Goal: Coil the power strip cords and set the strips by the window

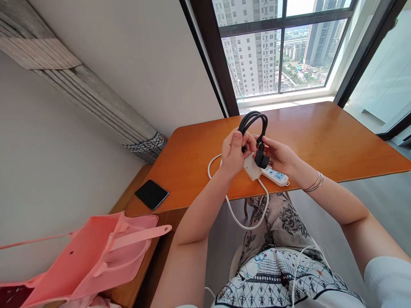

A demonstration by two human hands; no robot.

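The black cord (254,115) is in loops above the worktop (321,141). The left hand (236,150) has its grip closed on it. The right hand (281,156) is half curled by the plug (262,159); I can't tell if its grip pinches. Hold the loops snug with 1 hand, and keep the white wire (250,228) clear.

— Counting at the middle first?
— Finding two hands: one left hand (233,153), one right hand (280,158).
— And between them, making out how many?
— Spotting one coiled black cord (253,117), showing one pronged plug (261,159); just below, adding one white power strip (276,176).
— Looking left?
— Tallying one phone (151,194), one pink bag (90,256), one curtain (99,102).
— Finishing up?
— Counting one wooden table (321,137), plus one window (281,55) at the far side.
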